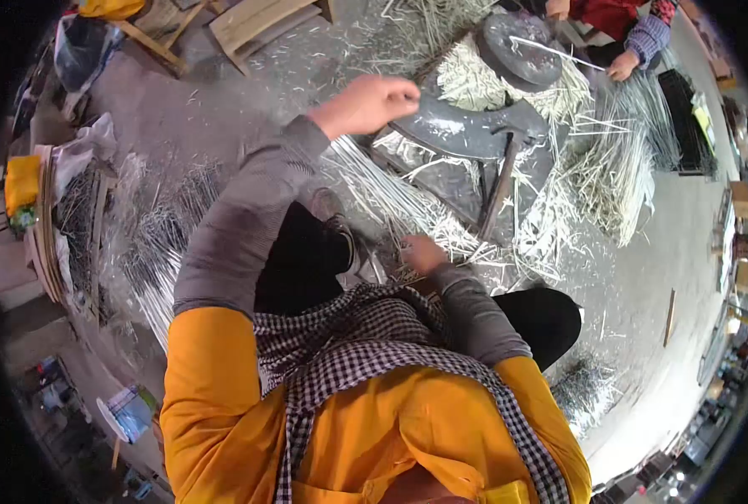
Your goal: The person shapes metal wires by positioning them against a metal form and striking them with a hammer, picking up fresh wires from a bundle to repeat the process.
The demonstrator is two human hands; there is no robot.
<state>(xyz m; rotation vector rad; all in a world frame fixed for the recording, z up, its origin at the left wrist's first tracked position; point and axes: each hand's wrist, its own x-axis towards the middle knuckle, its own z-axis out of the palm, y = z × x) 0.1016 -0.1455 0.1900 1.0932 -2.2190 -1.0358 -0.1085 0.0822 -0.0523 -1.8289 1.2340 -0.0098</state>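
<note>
My left hand [367, 104] is raised with its fingers curled closed, just left of a dark curved metal slab [449, 130]. Whatever it may hold is too small or hidden to make out. Low in front of my lap, my right hand [424, 254] has its fingers bent closed beside a bundle of thin pale metal rods [382, 189]; what lies between them is hidden. A hammer [505, 168] rests with its head on the slab and its handle toward me. Short cut pieces [546, 223] lie scattered around the slab.
Across from me, a co-worker's hand [622, 65] holds a thin pale rod [559, 52] over a round dark block [521, 50]. More rods [617, 181] are heaped at right, beside a black crate [683, 122]. Wooden stools [265, 25] stand at the upper left.
</note>
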